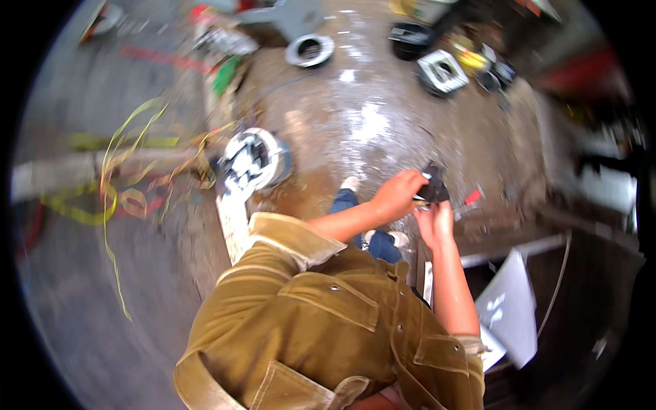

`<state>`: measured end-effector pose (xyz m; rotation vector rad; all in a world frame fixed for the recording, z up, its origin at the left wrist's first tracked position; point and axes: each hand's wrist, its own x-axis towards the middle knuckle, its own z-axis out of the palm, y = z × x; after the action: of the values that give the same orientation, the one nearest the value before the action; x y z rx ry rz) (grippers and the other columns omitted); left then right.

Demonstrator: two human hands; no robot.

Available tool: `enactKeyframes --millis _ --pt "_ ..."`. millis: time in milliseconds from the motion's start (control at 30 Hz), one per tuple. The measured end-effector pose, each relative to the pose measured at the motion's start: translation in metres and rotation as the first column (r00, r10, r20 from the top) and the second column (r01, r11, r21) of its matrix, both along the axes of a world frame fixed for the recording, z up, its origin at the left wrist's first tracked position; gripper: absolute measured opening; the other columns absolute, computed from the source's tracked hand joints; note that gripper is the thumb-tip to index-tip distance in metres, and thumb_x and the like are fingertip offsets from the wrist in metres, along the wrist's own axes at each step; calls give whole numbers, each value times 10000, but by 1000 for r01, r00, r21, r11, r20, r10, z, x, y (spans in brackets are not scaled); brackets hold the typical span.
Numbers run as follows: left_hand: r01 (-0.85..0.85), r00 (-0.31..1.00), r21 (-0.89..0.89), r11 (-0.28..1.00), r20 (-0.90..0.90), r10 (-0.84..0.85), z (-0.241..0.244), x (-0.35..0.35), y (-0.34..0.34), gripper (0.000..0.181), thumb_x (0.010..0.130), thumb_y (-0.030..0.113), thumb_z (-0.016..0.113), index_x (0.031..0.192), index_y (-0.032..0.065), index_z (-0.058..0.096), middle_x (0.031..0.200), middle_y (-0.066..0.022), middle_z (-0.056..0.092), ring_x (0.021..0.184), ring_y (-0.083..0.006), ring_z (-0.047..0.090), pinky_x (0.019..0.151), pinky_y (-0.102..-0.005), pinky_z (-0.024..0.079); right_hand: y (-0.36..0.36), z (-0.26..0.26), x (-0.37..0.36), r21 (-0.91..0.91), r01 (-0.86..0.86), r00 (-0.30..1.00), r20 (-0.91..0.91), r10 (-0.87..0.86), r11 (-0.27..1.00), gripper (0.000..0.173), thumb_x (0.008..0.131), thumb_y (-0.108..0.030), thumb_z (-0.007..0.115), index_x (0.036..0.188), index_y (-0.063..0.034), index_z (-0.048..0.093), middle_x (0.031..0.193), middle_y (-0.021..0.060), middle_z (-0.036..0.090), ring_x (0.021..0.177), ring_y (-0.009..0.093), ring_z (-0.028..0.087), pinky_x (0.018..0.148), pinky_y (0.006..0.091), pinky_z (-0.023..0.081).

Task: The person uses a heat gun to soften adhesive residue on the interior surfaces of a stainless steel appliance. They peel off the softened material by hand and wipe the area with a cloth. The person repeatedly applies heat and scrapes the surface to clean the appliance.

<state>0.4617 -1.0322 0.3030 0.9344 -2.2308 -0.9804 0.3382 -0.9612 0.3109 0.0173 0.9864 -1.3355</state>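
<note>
A dark, crumpled-looking piece (435,184) is held between both hands, out in front of my body. Blur hides what it is made of. My left hand (401,188) pinches its left side, with the fingertips bent over it. From below, my right hand (436,221) grips its lower edge with the fingers curled. A small tan bit (421,204) shows between the two hands, partly covered by them. Just right of my right hand is a red-ended object (473,196) with a greyish shaft, too blurred to name.
A bucket (279,154) filled with pale and dark pieces stands left of my feet. Tangled yellow ribbon (110,205) spreads at far left. On the wet floor (369,118) ahead are a white-rimmed round container (309,51) and a white square-topped one (443,72). White sheets (512,307) lean at lower right.
</note>
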Motion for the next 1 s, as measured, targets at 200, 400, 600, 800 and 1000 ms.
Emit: enactKeyframes --millis 200,400,600,800,1000 --pt "-449 892 163 879 145 429 -23 197 -65 317 717 22 651 1031 54 625 928 -155 651 880 -365 631 785 -421 518 -101 -9 135 106 -607 786 -60 615 787 603 996 -448 423 1340 47 421 1296 154 540 1188 271 531 945 386 447" --pt "-901 409 253 353 217 886 -84 410 -97 306 756 40 610 1058 -9 611 940 -221 653 845 -336 651 731 -389 519 -178 4 164 39 -630 764 -147 628 776 654 992 -465 398 1357 78 389 1359 235 488 1238 304 516 980 377 455" --pt "-995 -45 33 -90 669 742 -142 580 -105 658 670 311 816 1229 48 589 1144 -188 649 1075 -305 625 938 -374 477 -183 1 75 255 -481 779 -315 542 839 609 977 -447 451 1372 16 413 1351 184 516 1199 284 549 954 357 466" --pt "-992 -114 -117 -44 698 707 -134 609 -116 284 785 285 620 1036 195 720 1026 -105 702 990 -278 660 860 -390 507 -71 -18 -110 471 25 806 -531 261 882 530 967 -377 500 1354 -18 453 1296 156 569 1133 247 596 879 331 497" --pt "-792 215 -53 608 908 359 -138 511 -197 568 658 204 756 1197 112 605 1084 -163 669 1043 -353 627 890 -432 492 124 -26 -176 494 428 808 -585 -76 757 401 973 -262 479 1288 -15 503 1145 145 644 929 220 663 740 321 533"
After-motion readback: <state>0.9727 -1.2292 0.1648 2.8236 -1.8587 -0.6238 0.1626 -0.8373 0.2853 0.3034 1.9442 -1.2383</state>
